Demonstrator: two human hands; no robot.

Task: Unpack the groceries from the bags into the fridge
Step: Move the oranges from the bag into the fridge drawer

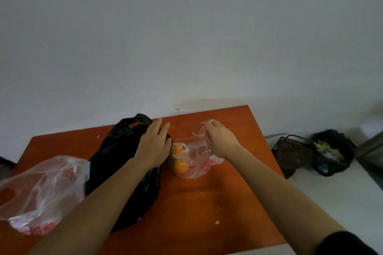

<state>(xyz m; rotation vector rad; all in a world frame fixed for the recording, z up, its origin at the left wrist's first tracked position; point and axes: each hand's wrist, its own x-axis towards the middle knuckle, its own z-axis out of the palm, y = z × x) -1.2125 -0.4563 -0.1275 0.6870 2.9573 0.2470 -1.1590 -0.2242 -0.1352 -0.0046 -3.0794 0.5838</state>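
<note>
A black plastic bag (122,163) lies on the orange-brown table (207,203). My left hand (154,145) rests on its right upper edge, fingers spread. To its right sits a small clear bag with red print (199,163) holding two oranges (180,166). My right hand (219,141) pinches the top edge of that clear bag, lifting it a little. A larger clear bag with red print (41,192), crumpled and apparently empty, lies at the table's left front. The fridge is not in view.
A plain grey wall rises behind the table. On the floor to the right stand a dark plastic basket (294,151) and a black-lined bin (331,153) with green scraps. Small green bits (217,222) dot the tabletop.
</note>
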